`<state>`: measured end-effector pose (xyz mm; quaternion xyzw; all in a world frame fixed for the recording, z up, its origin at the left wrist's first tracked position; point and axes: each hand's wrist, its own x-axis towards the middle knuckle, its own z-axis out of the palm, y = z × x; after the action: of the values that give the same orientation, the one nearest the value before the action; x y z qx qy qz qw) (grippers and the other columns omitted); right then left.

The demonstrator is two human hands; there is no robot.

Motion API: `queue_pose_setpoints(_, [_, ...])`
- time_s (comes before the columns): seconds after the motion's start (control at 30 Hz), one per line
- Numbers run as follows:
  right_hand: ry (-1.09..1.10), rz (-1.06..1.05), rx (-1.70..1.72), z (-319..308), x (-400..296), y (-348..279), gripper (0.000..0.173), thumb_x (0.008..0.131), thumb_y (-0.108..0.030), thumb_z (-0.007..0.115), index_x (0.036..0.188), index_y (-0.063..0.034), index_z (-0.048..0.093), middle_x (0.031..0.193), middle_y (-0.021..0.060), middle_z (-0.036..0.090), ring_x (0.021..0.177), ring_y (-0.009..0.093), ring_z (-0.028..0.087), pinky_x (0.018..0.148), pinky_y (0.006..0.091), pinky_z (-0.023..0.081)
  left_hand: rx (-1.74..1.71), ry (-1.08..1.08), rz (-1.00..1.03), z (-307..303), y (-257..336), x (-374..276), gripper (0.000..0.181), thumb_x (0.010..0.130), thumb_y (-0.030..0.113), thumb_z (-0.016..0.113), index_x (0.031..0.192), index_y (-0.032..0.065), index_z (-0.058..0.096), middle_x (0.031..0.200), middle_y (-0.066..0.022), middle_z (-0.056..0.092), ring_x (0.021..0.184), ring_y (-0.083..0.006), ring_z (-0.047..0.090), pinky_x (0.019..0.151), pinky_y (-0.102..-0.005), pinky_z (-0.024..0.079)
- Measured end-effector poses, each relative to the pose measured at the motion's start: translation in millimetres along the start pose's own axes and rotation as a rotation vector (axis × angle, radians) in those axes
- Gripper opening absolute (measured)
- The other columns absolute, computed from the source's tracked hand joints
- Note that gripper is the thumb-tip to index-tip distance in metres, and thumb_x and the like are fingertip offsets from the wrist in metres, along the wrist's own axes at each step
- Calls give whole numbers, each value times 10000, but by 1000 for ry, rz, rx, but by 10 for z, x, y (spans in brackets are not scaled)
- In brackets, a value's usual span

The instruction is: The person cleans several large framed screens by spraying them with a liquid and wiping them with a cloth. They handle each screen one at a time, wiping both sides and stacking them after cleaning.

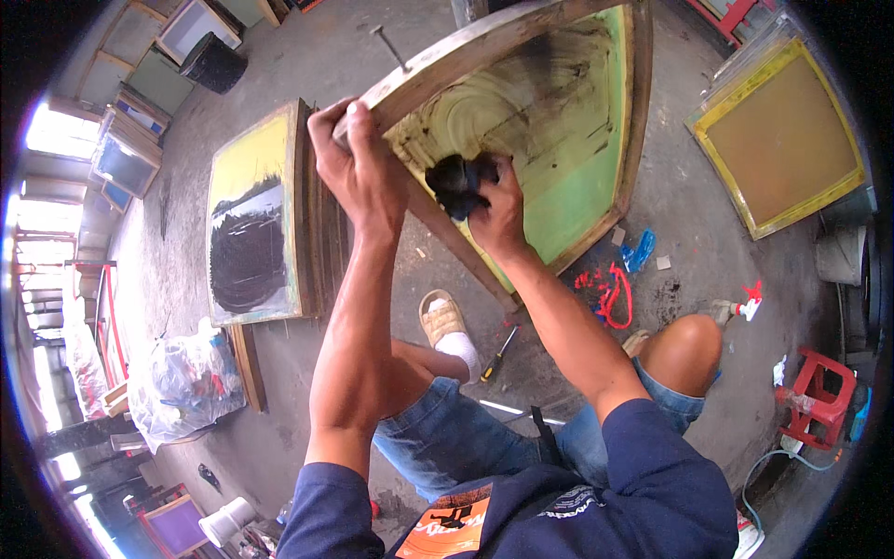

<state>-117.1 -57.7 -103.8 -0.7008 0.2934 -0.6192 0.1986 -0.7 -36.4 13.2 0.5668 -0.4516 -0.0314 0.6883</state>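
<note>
A wood-framed printing screen (559,209) stands tilted in front of me, its green and yellow mesh streaked with dark smears. My left hand (360,157) grips the near upper-left corner of its wooden frame. In my right hand (499,209) is a bunched black rag (457,183), pressed against the mesh or very close to it. Swirled dark marks surround the rag. From the frame's upper edge sticks out a metal bolt or nail (391,49). My right fingers are partly hidden by the rag.
Left of me lies a stack of framed screens (248,223), the top one black and yellow. A screwdriver (499,355), red cord (616,300) and spray bottle (740,307) are on the concrete floor. Farther right are a yellow-edged screen (782,140) and red stool (817,398). A plastic bag (185,384) sits left.
</note>
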Motion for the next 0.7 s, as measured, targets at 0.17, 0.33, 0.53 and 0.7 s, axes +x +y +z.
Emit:
queue_pose_setpoints(0.17, [128,23,-92,145,383,-258,232,605,20,504,817,32,597,995,264,495,918,422,473,805,444,402,-2,-23,-29,1,-33,-80,397,862,356,530,922,-36,509,734,-89,537,682,-146,479,657,-290,417])
queue_pose_setpoints(0.33, [8,-3,-235,-93,117,12,308,600,28,490,875,40,628,1049,269,504,1053,420,472,900,431,399,-12,-6,10,6,-65,-59,373,866,336,523,914,-35,514,762,-113,554,730,-170,510,697,-301,426])
queue_pose_setpoints(0.53, [-82,-190,-123,5,180,29,231,589,-11,506,795,3,609,1026,270,498,939,427,485,829,462,401,0,-16,-2,44,-3,-30,348,871,311,523,903,-36,520,749,-117,558,710,-171,517,684,-301,430])
queue_pose_setpoints(0.7, [37,34,-99,54,416,-60,312,574,-9,485,851,29,624,1035,268,496,964,447,471,870,461,382,12,-9,53,64,-73,24,312,859,273,538,887,-37,524,742,-123,567,695,-164,529,668,-296,436])
